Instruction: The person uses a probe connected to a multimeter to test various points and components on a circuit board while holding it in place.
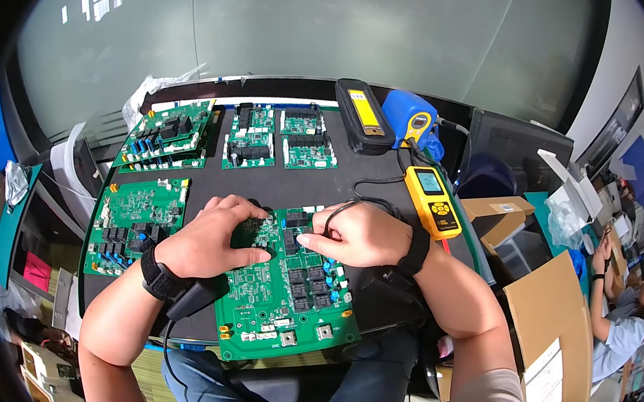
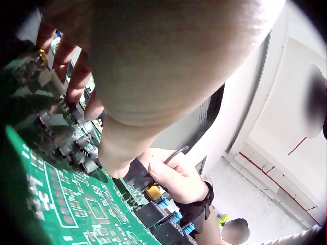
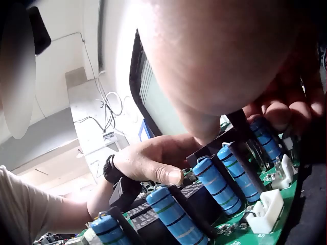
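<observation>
At left, a green board [image 1: 144, 211] dotted with black blocks lies flat on the dark table [image 1: 210, 199]. Just right of it, the left hand [image 1: 210, 238] reaches across the left part of a larger circuit board [image 1: 252, 303], fingers spread and relaxed, fingertips touching its far parts and thumb resting near the middle. That circuit board lies between the hands, its long axis running near to far with a slight slant, the bulk of it nearer the body than either hand. The right hand [image 1: 361, 234] is over the far right corner, nearer the black relays [image 1: 300, 278] and blue cylinders [image 3: 176, 217]; its fingers curl and its thumb touches a dark part, but whether it grips anything I cannot tell. Farther right lies a yellow meter [image 1: 433, 202].
</observation>
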